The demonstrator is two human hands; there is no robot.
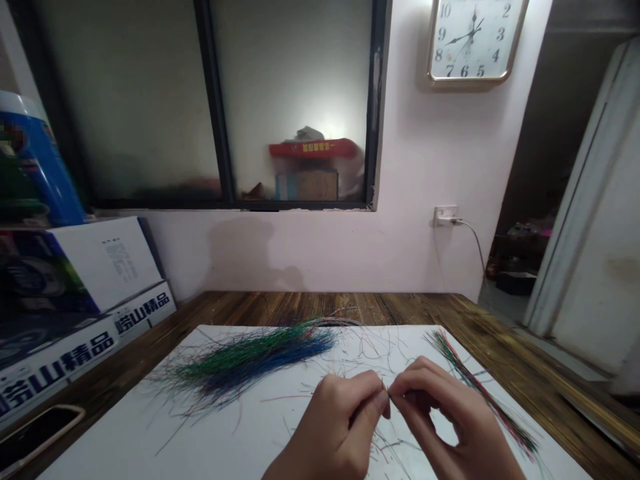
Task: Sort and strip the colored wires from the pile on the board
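Barely visible, a thin wire (387, 389) between left fingers (376, 404) and right fingers (406, 385)

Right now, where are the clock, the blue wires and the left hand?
Wall clock (473, 40), head view, its white face.
Blue wires (275, 360), head view, middle of the bundle.
Left hand (335, 427), head view, back of the hand.

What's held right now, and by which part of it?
The left hand and right hand both pinch what looks like a thin wire strand between their fingertips. Which part of the strand is too fine to tell.
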